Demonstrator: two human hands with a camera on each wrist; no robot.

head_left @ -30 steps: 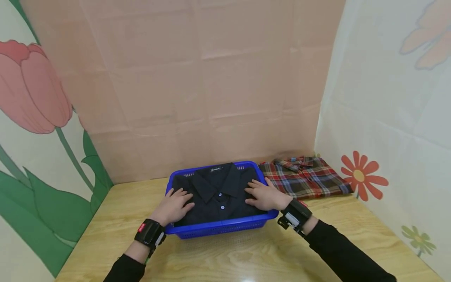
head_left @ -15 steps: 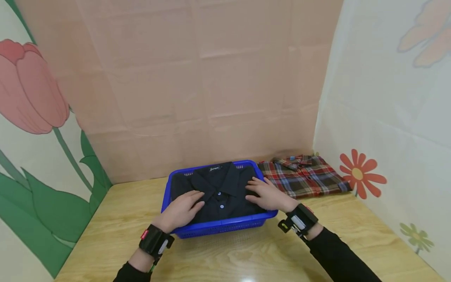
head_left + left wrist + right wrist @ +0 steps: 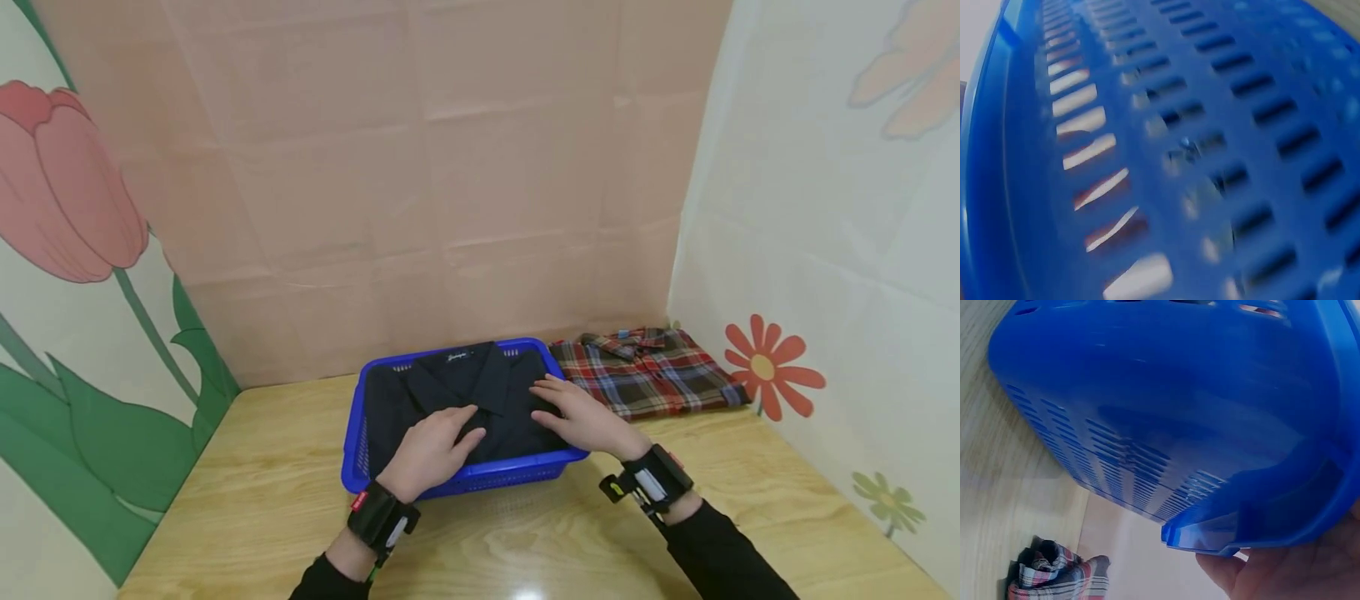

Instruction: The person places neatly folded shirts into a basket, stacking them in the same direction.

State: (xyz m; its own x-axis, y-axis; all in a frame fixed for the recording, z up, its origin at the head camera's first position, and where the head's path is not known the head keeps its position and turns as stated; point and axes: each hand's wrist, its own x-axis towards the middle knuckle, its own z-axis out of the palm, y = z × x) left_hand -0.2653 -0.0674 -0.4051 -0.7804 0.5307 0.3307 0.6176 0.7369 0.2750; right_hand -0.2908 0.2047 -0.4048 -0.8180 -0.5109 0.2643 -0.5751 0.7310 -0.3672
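A folded black button-up shirt (image 3: 450, 387) lies collar up inside a blue plastic basket (image 3: 495, 477). Over the front middle of the shirt reaches my left hand (image 3: 429, 452), its fingers extended towards the collar and the front button now covered. My right hand (image 3: 583, 417) lies across the basket's right rim, with relaxed, spread fingers over the shirt's right side. From the left wrist, the slotted wall of the basket (image 3: 1029, 187) fills the view and hides that hand. The right wrist view has part of the right hand (image 3: 1300, 572) beside the rim of the basket (image 3: 1147, 406).
A folded red plaid shirt (image 3: 660, 379) lies on the wooden table (image 3: 480, 542), just right of the basket. Behind stands a brown-papered wall (image 3: 450, 167). Flower-printed walls (image 3: 817, 250) border both sides.
My left hand has moved right across the shirt, from its left side to the front middle, covering the button. The right hand has shifted slightly rightward. Basket and shirts stay nearly in place.
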